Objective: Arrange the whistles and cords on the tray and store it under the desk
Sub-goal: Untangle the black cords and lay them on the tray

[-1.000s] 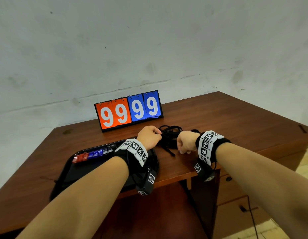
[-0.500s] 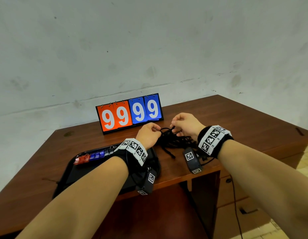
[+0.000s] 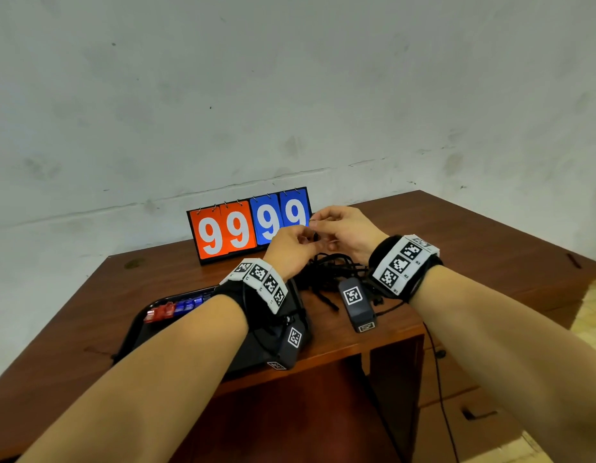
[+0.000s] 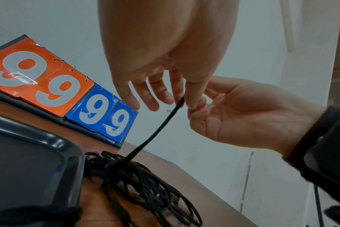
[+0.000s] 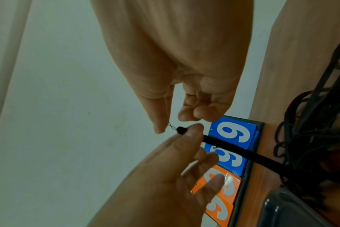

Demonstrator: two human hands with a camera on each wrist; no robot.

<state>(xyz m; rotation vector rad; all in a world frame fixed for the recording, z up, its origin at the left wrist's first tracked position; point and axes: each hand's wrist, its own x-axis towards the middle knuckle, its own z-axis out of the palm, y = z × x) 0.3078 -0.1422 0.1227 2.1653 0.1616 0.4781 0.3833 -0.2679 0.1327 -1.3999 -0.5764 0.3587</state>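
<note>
A tangle of black cords (image 3: pixel 330 274) lies on the desk just right of the black tray (image 3: pixel 146 324). Red whistles (image 3: pixel 160 312) and blue whistles (image 3: pixel 189 303) sit in a row at the tray's far side. My left hand (image 3: pixel 294 240) is raised above the tangle and pinches one black cord (image 4: pixel 157 130) near its end; the cord runs taut down to the pile (image 4: pixel 142 184). My right hand (image 3: pixel 336 225) meets it from the right, with thumb and curled fingers (image 5: pixel 200 113) closing on the thin wire loop (image 5: pixel 171 126) at the cord's tip.
A flip scoreboard (image 3: pixel 249 225) showing 99 99 stands just behind my hands, close to the wall. The desk's (image 3: pixel 473 235) front edge is near my wrists, with drawers (image 3: pixel 473 412) below on the right and an open space under the desk.
My right hand went from the desk's front edge to the cord pile, then up. Both hands have risen in front of the scoreboard, lifting one cord's end out of the tangle.
</note>
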